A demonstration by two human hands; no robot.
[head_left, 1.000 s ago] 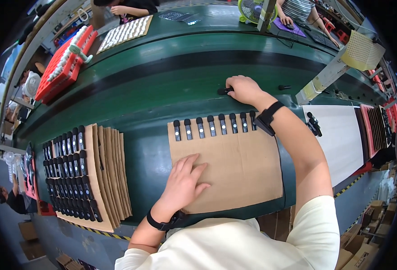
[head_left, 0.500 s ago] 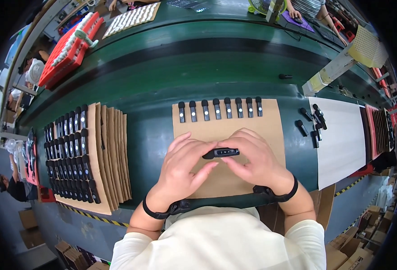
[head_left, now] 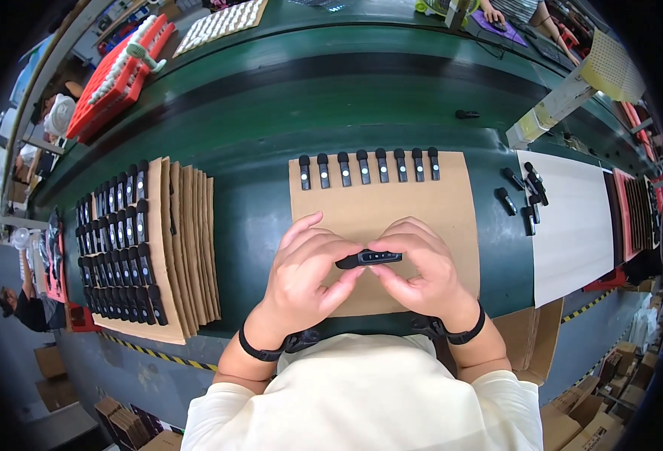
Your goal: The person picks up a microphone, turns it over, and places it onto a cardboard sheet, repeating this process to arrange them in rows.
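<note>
A small black clip-style microphone (head_left: pixel 381 257) with a foam tip lies sideways between my hands, its foam end to the left. My left hand (head_left: pixel 300 274) pinches the foam end with thumb and forefinger. Thumb and forefinger of my right hand (head_left: pixel 427 272) are closed on the other side of it. Beneath them is a brown cardboard sheet (head_left: pixel 384 207), partly covered by my hands. Along its far edge, a row of similar microphones (head_left: pixel 363 169) stands lined up, foam tips away from me, each with a pale round spot.
Stacked cardboard sheets (head_left: pixel 200 248) at left carry rows of microphones (head_left: pixel 128 263). Loose microphones (head_left: pixel 507 201) lie at right beside a white sheet (head_left: pixel 572 233). One more microphone (head_left: pixel 467 114) lies farther back on the green bench (head_left: pixel 331 105). A post (head_left: pixel 553 116) rises at right.
The view has shifted slightly, so the microphone row appears higher in the picture. My right fingertips have come a little closer to the left ones; both hands still hold the microphone.
</note>
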